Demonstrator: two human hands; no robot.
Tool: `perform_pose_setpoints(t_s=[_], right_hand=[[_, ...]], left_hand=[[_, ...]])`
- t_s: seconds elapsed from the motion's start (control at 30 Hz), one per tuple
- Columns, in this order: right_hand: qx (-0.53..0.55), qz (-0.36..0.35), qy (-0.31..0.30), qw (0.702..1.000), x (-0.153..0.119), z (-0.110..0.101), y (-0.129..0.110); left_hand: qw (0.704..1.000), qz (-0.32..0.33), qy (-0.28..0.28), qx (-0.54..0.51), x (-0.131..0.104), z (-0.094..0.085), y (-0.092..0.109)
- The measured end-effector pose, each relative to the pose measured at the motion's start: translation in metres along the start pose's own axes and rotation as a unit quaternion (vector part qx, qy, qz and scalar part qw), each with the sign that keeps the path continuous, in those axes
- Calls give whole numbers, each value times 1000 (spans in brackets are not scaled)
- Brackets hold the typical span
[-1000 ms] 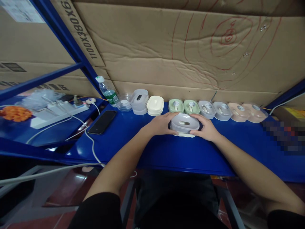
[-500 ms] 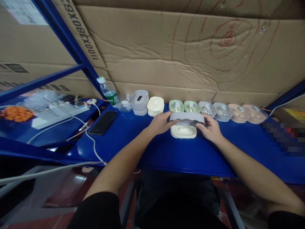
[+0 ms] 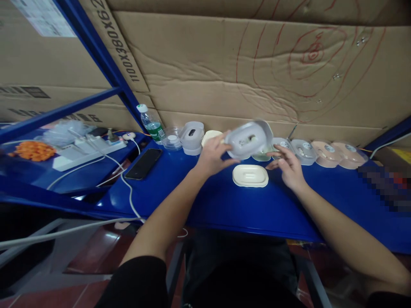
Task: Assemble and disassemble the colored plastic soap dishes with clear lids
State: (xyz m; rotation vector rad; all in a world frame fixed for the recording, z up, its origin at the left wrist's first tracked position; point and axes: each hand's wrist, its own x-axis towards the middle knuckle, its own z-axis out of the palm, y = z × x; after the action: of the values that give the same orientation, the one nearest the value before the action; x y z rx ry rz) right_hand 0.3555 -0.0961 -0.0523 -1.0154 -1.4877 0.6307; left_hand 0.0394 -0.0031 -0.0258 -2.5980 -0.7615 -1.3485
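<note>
My left hand [image 3: 212,156] grips the left end of a grey plastic container part [image 3: 247,141], which is tilted and slightly blurred above the blue table. My right hand [image 3: 290,169] is off to its right with fingers spread and nothing in them. Below the raised part, a cream oval piece [image 3: 250,176] lies on the table. Behind the hands, a row holds a green container [image 3: 261,154], grey ones [image 3: 303,152] and orange-pink ones [image 3: 327,154]. Another cream piece [image 3: 211,137] is partly hidden behind my left hand.
Left of the row stand a stacked grey container [image 3: 192,139], clear round tubs [image 3: 172,139] and a water bottle [image 3: 154,127]. A black phone [image 3: 143,164] and white cables [image 3: 130,196] lie nearer. Cardboard [image 3: 199,64] rises behind the blue table [image 3: 257,214].
The grey part has gone from level in both hands to raised and tilted in my left hand. My right hand has let go and opened. The view has shifted slightly.
</note>
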Motion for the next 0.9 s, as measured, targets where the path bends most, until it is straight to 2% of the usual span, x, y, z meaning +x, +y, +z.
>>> perform_pose_setpoints(t_s=[0.07, 0.17, 0.27, 0.33, 0.43, 0.67, 0.8, 0.9], right_hand=[[-88, -32, -31, 995, -3, 0, -2], [-188, -76, -86, 975, -5, 1, -5], [-231, -97, -130, 959, -4, 2, -6], [-247, -99, -145, 953, -3, 2, -6], [-263, -98, -151, 948, -2, 1, -6], [-287, -98, -180, 936, -3, 0, -4], [-290, -102, -223, 925, -2, 0, -5], [-286, -108, -266, 914, -2, -1, -3]], left_hand=[[988, -118, 90, 48, -1, -12, -20], [938, -284, 174, 100, -6, -30, -47], [892, -392, 193, 118, -12, -37, -62], [875, -429, 185, 127, -15, -37, -66], [872, -440, 161, 146, -18, -32, -67], [884, -427, 132, 138, -20, -27, -70], [886, -419, 146, 136, -20, -27, -70], [900, -369, 170, 157, -17, -28, -63]])
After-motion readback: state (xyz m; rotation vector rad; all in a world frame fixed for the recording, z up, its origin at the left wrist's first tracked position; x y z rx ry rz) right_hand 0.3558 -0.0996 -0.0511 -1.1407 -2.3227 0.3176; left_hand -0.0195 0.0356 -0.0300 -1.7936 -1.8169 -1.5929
